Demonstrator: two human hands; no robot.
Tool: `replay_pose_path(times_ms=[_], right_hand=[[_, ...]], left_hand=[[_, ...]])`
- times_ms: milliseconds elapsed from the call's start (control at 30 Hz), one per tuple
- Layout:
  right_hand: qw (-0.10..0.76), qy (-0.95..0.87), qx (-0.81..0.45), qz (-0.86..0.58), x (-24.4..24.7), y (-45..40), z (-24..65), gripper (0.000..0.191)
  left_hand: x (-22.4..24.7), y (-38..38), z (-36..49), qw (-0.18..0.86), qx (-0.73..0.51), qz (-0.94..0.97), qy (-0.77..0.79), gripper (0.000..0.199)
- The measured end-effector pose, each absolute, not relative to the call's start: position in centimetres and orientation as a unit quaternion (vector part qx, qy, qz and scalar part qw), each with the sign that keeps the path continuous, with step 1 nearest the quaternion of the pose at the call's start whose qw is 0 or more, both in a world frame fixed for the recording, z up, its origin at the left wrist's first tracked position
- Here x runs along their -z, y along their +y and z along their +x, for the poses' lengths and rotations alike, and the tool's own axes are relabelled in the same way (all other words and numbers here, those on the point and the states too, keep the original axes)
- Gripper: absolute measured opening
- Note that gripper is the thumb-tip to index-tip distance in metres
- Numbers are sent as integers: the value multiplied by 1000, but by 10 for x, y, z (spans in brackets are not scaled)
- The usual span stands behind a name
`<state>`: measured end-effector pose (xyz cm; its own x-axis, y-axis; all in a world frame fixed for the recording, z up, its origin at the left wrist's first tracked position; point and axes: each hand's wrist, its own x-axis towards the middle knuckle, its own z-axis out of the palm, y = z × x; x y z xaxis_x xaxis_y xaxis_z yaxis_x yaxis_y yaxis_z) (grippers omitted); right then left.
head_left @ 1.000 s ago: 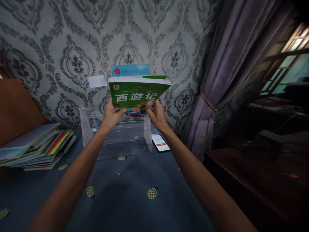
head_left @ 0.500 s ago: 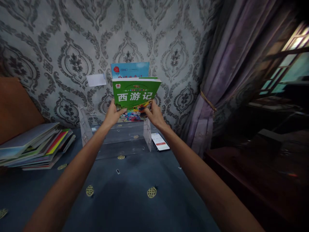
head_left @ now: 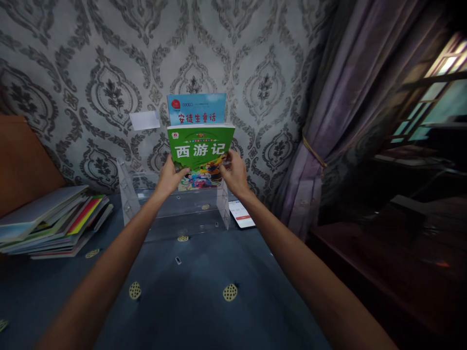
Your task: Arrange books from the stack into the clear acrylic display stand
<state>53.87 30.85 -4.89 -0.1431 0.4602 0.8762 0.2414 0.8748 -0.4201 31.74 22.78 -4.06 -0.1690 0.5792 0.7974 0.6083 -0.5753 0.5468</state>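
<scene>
A green book (head_left: 200,154) with white characters and a colourful picture is held upright between both hands. My left hand (head_left: 170,176) grips its lower left edge, thumb on the cover. On the lower right edge, my right hand (head_left: 233,172) has a similar grip, thumb in front. Behind it stands a blue book (head_left: 197,108) with red characters, its lower part hidden by the green one. Below and around them is a clear acrylic rack (head_left: 127,197) on the dark blue cloth. The green book's lower edge is above the rack's front tiers.
A pile of books (head_left: 54,221) lies at the left beside a brown board (head_left: 27,165). Right of the rack is a phone (head_left: 241,215). A white paper (head_left: 145,120) is on the patterned wall, and a purple curtain (head_left: 304,180) hangs at the right.
The green book has moved down and slightly left, and its cover faces me more squarely. More of the blue book's title shows above it. Both hands keep their grip.
</scene>
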Motion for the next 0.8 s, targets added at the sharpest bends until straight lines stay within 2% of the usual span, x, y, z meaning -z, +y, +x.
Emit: replay_pose_path(times_ms=[300, 533, 800], right_hand=[[614, -741, -53, -267, 48, 305, 544, 39], [615, -732, -61, -288, 52, 318, 541, 34], [616, -706, -164, -307, 60, 325, 536, 33]], left_hand=[[36, 204, 323, 151, 517, -620, -570, 45], [21, 195, 334, 171, 394, -592, -682, 38], [16, 189, 338, 163, 304, -571, -745, 29]])
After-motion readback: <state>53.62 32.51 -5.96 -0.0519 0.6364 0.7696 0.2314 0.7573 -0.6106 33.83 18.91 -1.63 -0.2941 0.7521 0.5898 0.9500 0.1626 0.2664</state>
